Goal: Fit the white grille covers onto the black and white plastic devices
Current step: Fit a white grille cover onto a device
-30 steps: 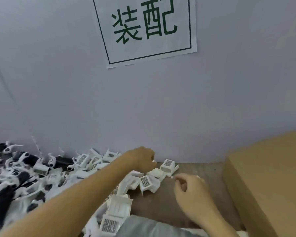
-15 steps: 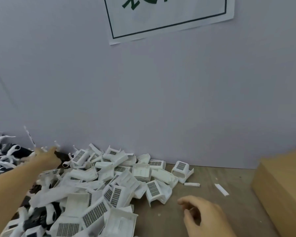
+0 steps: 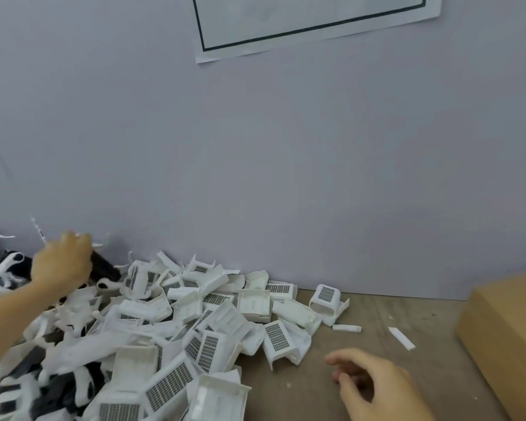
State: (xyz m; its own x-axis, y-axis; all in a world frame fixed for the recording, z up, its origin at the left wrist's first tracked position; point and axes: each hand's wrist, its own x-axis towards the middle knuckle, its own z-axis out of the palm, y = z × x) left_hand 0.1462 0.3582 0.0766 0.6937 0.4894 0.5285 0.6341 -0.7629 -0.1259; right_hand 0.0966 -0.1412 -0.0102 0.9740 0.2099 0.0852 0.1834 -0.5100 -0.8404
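Left hand seemingly holds a black device at mid-left; right hand hangs loosely curled, holding nothing. Next, it needs a grille cover.

Head view, forward-down, near bench.

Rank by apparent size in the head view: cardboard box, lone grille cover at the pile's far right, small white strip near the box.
1. Cardboard box, largest though cut off by the frame edge.
2. Lone grille cover.
3. White strip, smallest.
All sit at similar depth, so the order seems safe.
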